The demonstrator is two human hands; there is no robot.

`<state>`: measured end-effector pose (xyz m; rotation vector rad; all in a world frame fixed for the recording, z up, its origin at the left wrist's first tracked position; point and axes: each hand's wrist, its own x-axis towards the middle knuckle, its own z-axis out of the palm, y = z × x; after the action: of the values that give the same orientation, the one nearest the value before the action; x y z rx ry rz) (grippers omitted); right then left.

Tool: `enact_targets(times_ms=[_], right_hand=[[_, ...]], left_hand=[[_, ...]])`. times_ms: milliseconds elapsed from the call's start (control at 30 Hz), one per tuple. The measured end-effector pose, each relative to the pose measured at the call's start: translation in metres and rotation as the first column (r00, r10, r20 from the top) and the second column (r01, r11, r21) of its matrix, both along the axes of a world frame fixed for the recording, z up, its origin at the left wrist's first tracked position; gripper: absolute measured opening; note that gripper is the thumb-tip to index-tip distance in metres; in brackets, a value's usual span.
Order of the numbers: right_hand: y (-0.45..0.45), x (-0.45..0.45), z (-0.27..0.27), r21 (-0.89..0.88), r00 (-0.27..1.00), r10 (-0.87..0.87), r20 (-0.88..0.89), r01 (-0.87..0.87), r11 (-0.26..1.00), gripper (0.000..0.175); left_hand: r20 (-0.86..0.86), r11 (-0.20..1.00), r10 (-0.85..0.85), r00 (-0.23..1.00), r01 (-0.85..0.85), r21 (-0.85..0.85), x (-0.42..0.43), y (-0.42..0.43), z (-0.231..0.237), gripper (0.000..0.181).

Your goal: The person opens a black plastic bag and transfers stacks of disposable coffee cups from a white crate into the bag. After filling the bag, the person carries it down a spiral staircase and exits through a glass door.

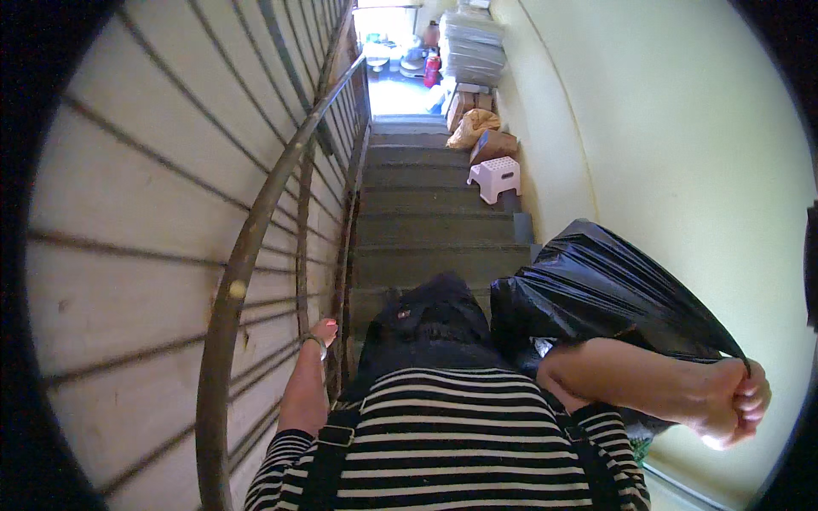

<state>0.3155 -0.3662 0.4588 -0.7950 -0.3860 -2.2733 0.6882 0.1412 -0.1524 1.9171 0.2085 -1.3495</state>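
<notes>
My right hand (741,399) is raised at the right, its fingers closed on the gathered edge of a black plastic bag (594,287). The bag hangs full beside my right leg, close to the wall. My left hand (324,331) hangs low on the left, next to the metal stair railing (303,255). A band circles that wrist. Its fingers are small and partly turned away, so I cannot tell whether they are curled around anything. Before me runs a narrow flight of dark stairs (441,230), its nearest steps partly covered by my dark trousers.
A pink plastic step stool (497,175) stands on the stairs' right side. Beyond it are a cardboard box (495,145), a tan sack (474,128) and stacked plastic-wrapped bundles (471,48). A metal handrail (243,255) curves along the left; a pale wall (658,160) bounds the right.
</notes>
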Motion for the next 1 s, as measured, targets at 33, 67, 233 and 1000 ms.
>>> enact_targets(times_ms=[33, 67, 233, 1000], right_hand=[[-0.006, 0.001, -0.004, 0.033, 0.998, 0.065, -0.018, -0.065, 0.997, 0.032], [-0.012, 0.002, -0.009, 0.067, 0.991, 0.131, -0.034, -0.128, 0.989, 0.032], [-0.034, 0.015, -0.038, 0.264, 0.856, 0.512, -0.071, -0.478, 0.837, 0.032], [-0.187, 0.281, -0.387, 0.295, 0.381, 0.924, -0.024, -0.881, 0.371, 0.026]], left_hand=[[0.065, 0.993, -0.118, 0.991, 0.118, 0.004, 0.002, -0.008, -0.008, 0.033], [0.101, 0.965, -0.259, 0.961, 0.252, 0.08, 0.01, -0.022, -0.012, 0.033], [0.299, 0.928, -0.211, 0.931, 0.287, -0.238, 0.019, -0.153, 0.116, 0.037], [0.777, -0.331, -0.358, 0.518, 0.708, -0.624, 0.044, -0.635, 0.218, 0.03]])
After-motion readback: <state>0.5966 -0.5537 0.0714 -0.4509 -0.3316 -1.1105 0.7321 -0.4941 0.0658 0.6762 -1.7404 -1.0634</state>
